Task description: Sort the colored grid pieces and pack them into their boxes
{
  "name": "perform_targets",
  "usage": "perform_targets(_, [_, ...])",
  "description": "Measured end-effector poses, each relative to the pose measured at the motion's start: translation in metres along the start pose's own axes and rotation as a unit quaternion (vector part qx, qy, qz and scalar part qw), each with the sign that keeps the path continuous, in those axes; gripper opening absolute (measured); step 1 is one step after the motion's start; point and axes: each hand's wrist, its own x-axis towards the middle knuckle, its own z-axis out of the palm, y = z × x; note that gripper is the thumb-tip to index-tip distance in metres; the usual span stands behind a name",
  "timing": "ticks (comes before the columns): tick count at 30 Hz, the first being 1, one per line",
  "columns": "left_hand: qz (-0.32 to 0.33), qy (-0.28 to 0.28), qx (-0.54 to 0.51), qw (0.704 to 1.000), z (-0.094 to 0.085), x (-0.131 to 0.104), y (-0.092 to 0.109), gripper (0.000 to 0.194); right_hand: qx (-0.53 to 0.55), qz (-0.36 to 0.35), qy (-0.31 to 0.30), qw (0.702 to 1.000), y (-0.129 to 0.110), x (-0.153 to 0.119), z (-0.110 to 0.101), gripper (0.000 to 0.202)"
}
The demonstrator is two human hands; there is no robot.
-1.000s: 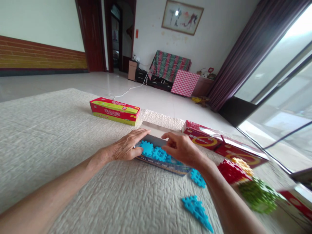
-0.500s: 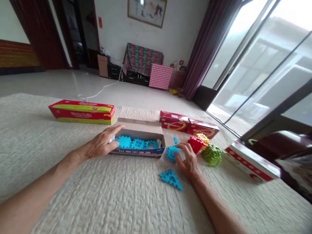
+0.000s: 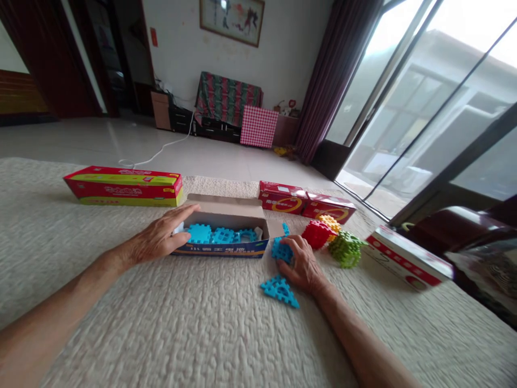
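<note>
My left hand [image 3: 163, 237] spans the left end of an open cardboard box [image 3: 226, 249], thumb at its front wall and fingers toward the back corner. Several light-blue interlocking plastic pieces [image 3: 224, 235] lie in the box. To the right of it, my right hand [image 3: 301, 264] has its fingers and thumb around a blue interlocking block [image 3: 279, 249] on the blanket, partly hidden by the fingers. A flat blue triangular piece [image 3: 280, 291] lies closer to me. Behind the right hand is a small blue strip [image 3: 286, 229].
Beside my right hand sit a red block [image 3: 317, 234], a yellow block [image 3: 330, 223] and a green block [image 3: 345, 249]. A red-and-green box [image 3: 125, 187] stands at the back left, two red boxes [image 3: 283, 198] behind, and a white-and-red box [image 3: 407, 258] at right, all on the cream blanket [image 3: 194, 323].
My right hand has closed in on the blue block, its fingers now lower over it. The left hand keeps its place at the box. The whole view has shifted slightly.
</note>
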Motion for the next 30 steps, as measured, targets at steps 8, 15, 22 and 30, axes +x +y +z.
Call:
perform_targets(8, [0.003, 0.011, 0.000, 1.000, 0.001, 0.001, -0.001, 0.060, 0.039, 0.015, 0.038, 0.998, 0.001, 0.000, 0.000, 0.040])
perform_targets(15, [-0.001, -0.003, -0.003, 1.000, -0.001, 0.001, 0.001, 0.058, 0.064, 0.017, 0.056, 0.996, 0.003, 0.003, 0.002, 0.039])
perform_targets(22, [-0.008, -0.003, -0.001, 1.000, -0.004, 0.001, 0.008, 0.059, 0.082, 0.044, 0.109, 0.990, 0.006, 0.004, 0.002, 0.031])
perform_targets(30, [0.011, 0.013, -0.009, 1.000, -0.004, 0.002, 0.008, 0.061, 0.102, 0.002, 0.250, 0.963, -0.014, 0.028, -0.024, 0.032])
